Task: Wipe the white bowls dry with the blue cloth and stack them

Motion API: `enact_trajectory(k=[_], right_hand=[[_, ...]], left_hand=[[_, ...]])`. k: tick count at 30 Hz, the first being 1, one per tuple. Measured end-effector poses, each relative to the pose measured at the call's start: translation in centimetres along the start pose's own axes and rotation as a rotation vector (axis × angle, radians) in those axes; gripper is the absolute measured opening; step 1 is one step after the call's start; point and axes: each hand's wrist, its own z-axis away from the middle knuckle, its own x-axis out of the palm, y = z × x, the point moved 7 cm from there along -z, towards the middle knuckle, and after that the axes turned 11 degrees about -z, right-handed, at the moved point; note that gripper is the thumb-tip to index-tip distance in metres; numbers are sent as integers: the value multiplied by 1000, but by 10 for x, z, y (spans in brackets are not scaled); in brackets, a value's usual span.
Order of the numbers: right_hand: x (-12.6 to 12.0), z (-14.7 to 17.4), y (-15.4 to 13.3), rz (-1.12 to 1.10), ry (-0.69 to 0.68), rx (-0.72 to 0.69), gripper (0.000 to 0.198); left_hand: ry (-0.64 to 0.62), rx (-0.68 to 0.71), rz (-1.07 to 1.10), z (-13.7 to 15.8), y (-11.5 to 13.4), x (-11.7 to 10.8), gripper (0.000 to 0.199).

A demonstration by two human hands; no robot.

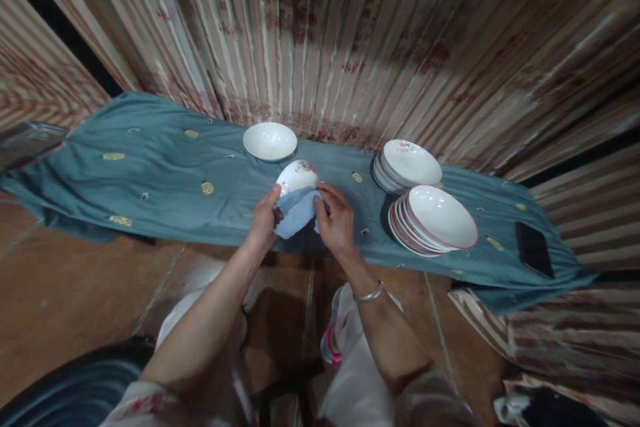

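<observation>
Above the near edge of the cloth-covered table, my left hand (264, 217) grips the left side of a white bowl (299, 175) with a floral pattern. The bowl is tilted, and a light blue cloth (296, 212) covers its near part. On the other side, my right hand (334, 217) has its fingers closed on the cloth at the bowl's right edge. Some fingertips of both hands are hidden behind the cloth and bowl. Just beyond them a single white bowl (270, 141) sits upright on the table.
Two stacks stand to the right: floral white bowls (411, 161) behind, red-rimmed bowls (443, 217) in front, the top one tilted. A black phone (534, 249) lies near the right end of the green tablecloth (165, 177). A pleated curtain (320, 47) hangs behind.
</observation>
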Motion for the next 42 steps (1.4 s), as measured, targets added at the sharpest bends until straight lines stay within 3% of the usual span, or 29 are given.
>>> enact_trajectory(k=[5, 10, 14, 18, 21, 30, 35, 42], right_hand=[[-17, -8, 1, -164, 89, 67, 25], [-26, -13, 17, -268, 161, 168, 27], [-14, -8, 0, -169, 76, 91, 39], [20, 3, -31, -40, -153, -95, 49], [38, 6, -39, 55, -269, -180, 49], [18, -23, -10, 107, -131, -81, 44], [10, -36, 31, -108, -8, 75, 41], [33, -31, 101, -626, 189, 519, 35]], left_hand=[[5, 118, -43, 2, 7, 5, 30], [-85, 211, -111, 2, 9, 15, 31], [-74, 203, -118, 4, 7, 14, 25], [-48, 205, -107, 6, 8, 14, 7], [-72, 230, -118, 6, 9, 14, 5], [-120, 265, -198, -2, 3, 13, 15], [-84, 184, -158, -1, 2, 13, 24], [-58, 151, -13, -4, 6, 11, 33]])
